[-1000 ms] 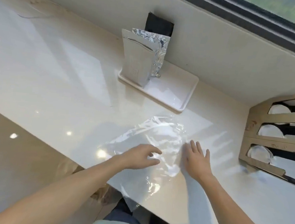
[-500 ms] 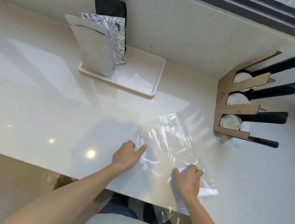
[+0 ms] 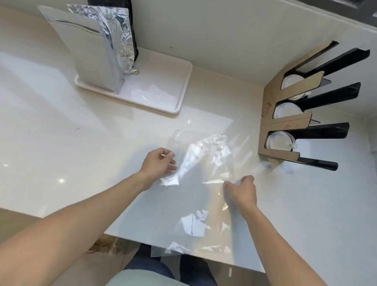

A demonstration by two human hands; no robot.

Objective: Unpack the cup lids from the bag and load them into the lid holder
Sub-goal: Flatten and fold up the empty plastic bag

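Observation:
A clear plastic bag (image 3: 197,200) lies flat and crumpled on the pale counter, its near end hanging over the front edge. No lids show inside it. My left hand (image 3: 158,164) pinches the bag's left edge with curled fingers. My right hand (image 3: 242,189) grips the bag's right side. The cardboard lid holder (image 3: 284,118) with black slots lies at the right, against the wall. White cup lids (image 3: 286,111) sit in its three slots.
A white tray (image 3: 183,86) at the back wall carries a silver foil pouch (image 3: 88,51), a crumpled foil bag and a black bag. The counter's front edge (image 3: 64,222) runs just below my forearms. A dark window frame crosses the top right.
The bag has been pulled toward me, and its end now hangs over the counter edge. Both hands went from lying on the plastic to gripping its sides. The view shifted right.

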